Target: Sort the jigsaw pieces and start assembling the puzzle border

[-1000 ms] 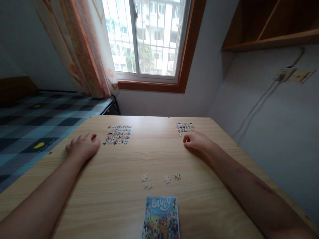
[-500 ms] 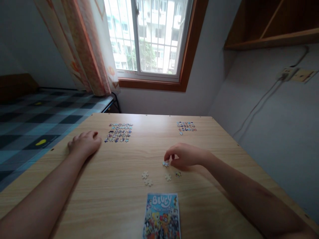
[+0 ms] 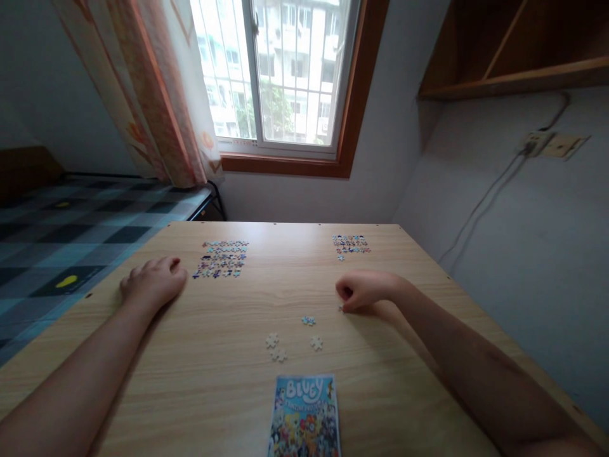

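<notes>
My right hand (image 3: pixel 364 291) is low over the table, thumb and fingertips pinched on a small jigsaw puzzle piece (image 3: pixel 341 309), mostly hidden by the fingers. Left of it lies a face-up blue patterned piece (image 3: pixel 308 320). Closer to me are pale, face-down pieces: one piece (image 3: pixel 316 343) to the right, another piece (image 3: pixel 272 341) and a third piece (image 3: pixel 278 355) to the left. My left hand (image 3: pixel 155 279) rests palm down at the table's left side, fingers loosely spread and holding nothing. Beside it are rows of puzzle pieces (image 3: pixel 221 260).
A smaller group of puzzle pieces (image 3: pixel 351 244) lies at the table's far right, with a single piece (image 3: pixel 340 258) just below. A Bluey picture sheet or box (image 3: pixel 304 416) lies at the near middle of the wooden table (image 3: pixel 190 381). A bed (image 3: pixel 95 219) stands left.
My right hand has moved right from the blue piece and now pinches a piece; the patterned piece that lay at the near right is gone from its spot. My left hand stays put.
</notes>
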A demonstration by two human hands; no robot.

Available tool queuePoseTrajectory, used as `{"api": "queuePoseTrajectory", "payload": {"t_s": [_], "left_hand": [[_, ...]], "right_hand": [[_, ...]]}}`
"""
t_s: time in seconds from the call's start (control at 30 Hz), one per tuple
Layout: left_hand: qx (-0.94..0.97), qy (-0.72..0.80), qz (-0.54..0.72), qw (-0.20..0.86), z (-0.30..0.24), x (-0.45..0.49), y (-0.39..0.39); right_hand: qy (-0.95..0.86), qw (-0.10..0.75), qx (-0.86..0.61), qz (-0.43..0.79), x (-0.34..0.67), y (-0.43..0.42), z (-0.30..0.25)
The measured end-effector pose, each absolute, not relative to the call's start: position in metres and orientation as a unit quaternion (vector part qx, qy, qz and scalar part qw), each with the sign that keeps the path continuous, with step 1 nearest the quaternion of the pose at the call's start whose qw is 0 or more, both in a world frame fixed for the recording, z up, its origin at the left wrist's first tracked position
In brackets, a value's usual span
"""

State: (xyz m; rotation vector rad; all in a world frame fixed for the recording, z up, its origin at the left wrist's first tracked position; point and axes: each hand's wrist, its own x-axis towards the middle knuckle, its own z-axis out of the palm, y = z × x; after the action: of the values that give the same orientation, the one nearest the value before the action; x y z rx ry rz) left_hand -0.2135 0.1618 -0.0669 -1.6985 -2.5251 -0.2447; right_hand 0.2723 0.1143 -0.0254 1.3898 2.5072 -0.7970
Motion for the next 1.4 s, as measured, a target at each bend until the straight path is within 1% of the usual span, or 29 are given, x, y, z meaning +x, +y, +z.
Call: {"api": "queuePoseTrajectory", "payload": {"t_s": [0.07,0.17,0.23,0.33,0.43,0.57,0.83,1.03,1.2,1.4], "left_hand": [[-0.554,-0.828,-0.08,0.045,-0.068,-0.215,0.163],[-0.55,-0.831,-0.072,0.038,-0.067,-0.214,0.162],[-0.551,-0.831,-0.068,0.036,-0.065,-0.211,0.161],[-0.55,-0.831,-0.069,0.035,-0.062,-0.209,0.159],[-0.55,-0.831,-0.075,0.033,-0.061,-0.208,0.158],[-0.549,-0.831,-0.078,0.031,-0.06,-0.206,0.158],[-0.55,-0.832,-0.066,0.03,-0.057,-0.204,0.155],[-0.554,-0.827,-0.081,0.037,-0.06,-0.209,0.158],[-0.555,-0.827,-0.083,0.032,-0.061,-0.211,0.159],[-0.553,-0.829,-0.074,0.034,-0.064,-0.212,0.16]], "right_hand": [[0.813,0.027,0.529,-0.243,0.291,0.131,-0.033],[0.748,-0.089,0.637,-0.166,0.315,0.152,-0.047],[0.723,-0.136,0.666,-0.126,0.323,0.161,-0.057],[0.717,-0.168,0.672,-0.078,0.323,0.165,-0.068],[0.719,-0.17,0.673,-0.04,0.317,0.162,-0.073],[0.72,-0.159,0.676,-0.023,0.314,0.16,-0.074],[0.726,-0.176,0.664,-0.036,0.313,0.16,-0.075],[0.728,-0.177,0.661,-0.035,0.313,0.159,-0.074],[0.727,-0.211,0.652,-0.042,0.315,0.16,-0.077],[0.724,-0.21,0.656,-0.043,0.316,0.16,-0.079]]}}
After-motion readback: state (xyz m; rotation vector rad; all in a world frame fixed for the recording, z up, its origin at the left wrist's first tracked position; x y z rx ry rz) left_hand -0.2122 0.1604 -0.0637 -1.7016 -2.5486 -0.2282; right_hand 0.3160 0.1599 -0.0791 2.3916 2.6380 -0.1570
